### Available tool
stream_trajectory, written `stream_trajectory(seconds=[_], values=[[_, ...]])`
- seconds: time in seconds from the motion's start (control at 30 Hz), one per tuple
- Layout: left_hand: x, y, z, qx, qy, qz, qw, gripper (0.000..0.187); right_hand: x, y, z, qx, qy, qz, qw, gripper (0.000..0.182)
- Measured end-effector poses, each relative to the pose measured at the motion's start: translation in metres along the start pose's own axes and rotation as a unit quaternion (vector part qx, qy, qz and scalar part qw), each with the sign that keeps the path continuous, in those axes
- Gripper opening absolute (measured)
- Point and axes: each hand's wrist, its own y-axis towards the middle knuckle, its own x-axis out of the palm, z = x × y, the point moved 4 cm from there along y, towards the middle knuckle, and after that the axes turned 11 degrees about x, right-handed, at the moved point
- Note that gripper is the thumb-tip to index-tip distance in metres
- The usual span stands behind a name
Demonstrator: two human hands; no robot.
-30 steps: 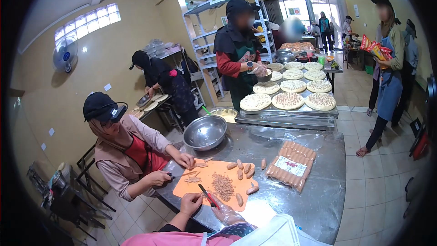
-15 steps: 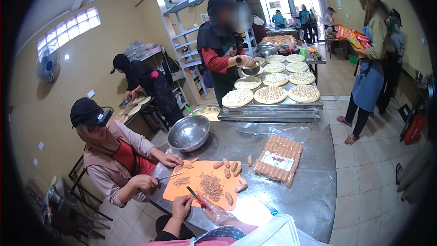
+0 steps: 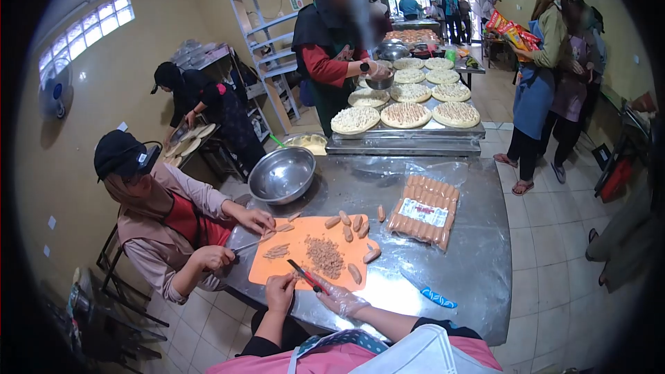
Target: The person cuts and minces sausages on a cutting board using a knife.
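My right hand (image 3: pixel 341 300), in a clear plastic glove, is closed around the red handle of a knife (image 3: pixel 309 278). Its dark blade points up and left over the near edge of an orange cutting board (image 3: pixel 258 271). Beside it, my left hand (image 3: pixel 280 292) is bare, its fingers pinched together close to the knife; what they hold, if anything, I cannot make out. Chopped sausage (image 3: pixel 324 256) is heaped mid-board, with sausage strips (image 3: pixel 277 251) to its left. Several sausage pieces (image 3: pixel 348 233) lie around the right side.
Across the board, a co-worker's hands (image 3: pixel 256 220) hold a knife and sausage. A steel bowl (image 3: pixel 282 175), a sausage pack (image 3: pixel 424 212) and a blue-patterned knife (image 3: pixel 438 297) rest on the metal table (image 3: pixel 478 256). Topped pizzas (image 3: pixel 406 115) stand behind; several people work around the room.
The view has shifted, bringing the blue-patterned knife fully into sight. My hands stay together at the board's near edge, with the red knife still in my right hand.
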Motion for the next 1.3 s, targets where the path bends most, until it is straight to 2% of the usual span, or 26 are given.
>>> stream_trajectory(seconds=[0.07,0.13,0.27,0.33,0.4,0.47,0.6,0.67,0.73,0.77,0.8,0.83,0.97,1.03,1.13,1.27,1.3], values=[[0.001,-0.002,-0.003,-0.002,-0.017,0.010,1.000,0.013,0.002,0.002,0.003,-0.001,0.013,0.012,1.000,0.055],[0.003,-0.002,-0.006,-0.048,-0.049,-0.006,0.998,0.013,0.001,0.003,0.006,0.032,-0.010,0.025,0.999,0.056],[0.001,-0.001,-0.004,-0.065,-0.065,-0.003,0.996,0.013,-0.003,-0.006,-0.001,-0.011,-0.022,0.072,0.997,0.058],[0.003,-0.002,-0.007,-0.121,-0.098,-0.011,0.988,0.014,-0.001,-0.004,0.004,-0.018,-0.034,0.090,0.995,0.059],[0.002,-0.001,-0.005,-0.103,-0.095,-0.007,0.990,0.014,-0.004,-0.005,0.000,-0.025,-0.046,0.106,0.993,0.059],[0.001,-0.001,-0.007,-0.089,-0.086,-0.007,0.992,0.014,-0.004,-0.010,-0.008,0.097,-0.040,0.076,0.992,0.058],[0.001,0.000,-0.006,-0.074,-0.087,-0.014,0.993,0.014,0.002,-0.007,0.007,0.103,0.004,0.083,0.991,0.057],[0.000,0.000,-0.005,-0.064,-0.092,-0.013,0.994,0.013,-0.001,-0.005,0.014,0.035,-0.015,0.167,0.985,0.057],[-0.002,0.001,-0.003,-0.053,-0.095,-0.004,0.994,0.011,-0.007,-0.016,-0.009,0.072,-0.061,0.187,0.978,0.055],[-0.002,0.003,-0.002,-0.054,-0.097,-0.002,0.994,0.011,-0.011,-0.020,-0.019,-0.015,-0.207,0.247,0.946,0.053],[-0.003,0.003,-0.002,-0.056,-0.100,-0.005,0.993,0.011,-0.011,-0.026,-0.029,-0.102,-0.346,0.297,0.884,0.052],[-0.004,0.003,-0.001,-0.059,-0.102,-0.008,0.993,0.011,-0.012,-0.029,-0.036,-0.121,-0.401,0.321,0.850,0.050],[0.000,0.000,-0.005,-0.055,-0.096,0.001,0.994,0.014,-0.012,-0.031,-0.038,-0.112,-0.459,0.299,0.829,0.051],[0.000,0.002,-0.005,-0.045,-0.096,0.006,0.994,0.014,-0.013,-0.030,-0.040,0.004,-0.450,0.193,0.872,0.049],[-0.001,0.004,-0.003,-0.051,-0.110,-0.004,0.993,0.012,-0.015,-0.032,-0.039,0.047,-0.479,0.157,0.863,0.048],[0.001,0.002,-0.005,-0.031,-0.098,0.008,0.995,0.013,-0.015,-0.031,-0.028,0.039,-0.485,0.160,0.859,0.049],[0.000,0.003,-0.005,-0.036,-0.099,0.009,0.994,0.013,-0.014,-0.032,-0.031,0.013,-0.511,0.197,0.836,0.045]])
